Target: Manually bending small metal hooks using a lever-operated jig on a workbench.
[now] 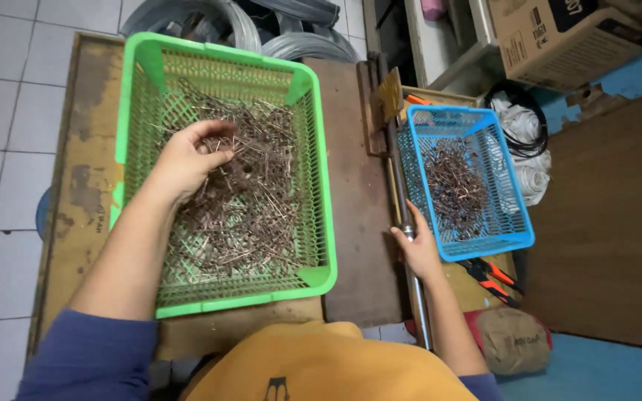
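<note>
A brown cardboard box point(559, 37) sits top right. My left hand point(187, 160) pinches thin rusty wire pieces point(250, 200) in the green basket point(325, 223); my right hand point(417, 249) clasps a grey metal lever point(403, 200).

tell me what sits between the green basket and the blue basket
In the head view, a bare strip of brown wooden board and a long metal lever bar, gripped by the right hand, lie between the green basket and blue basket.

Wire coils point(232, 22) and cardboard box point(559, 37) are cut off by the top edge.
</note>
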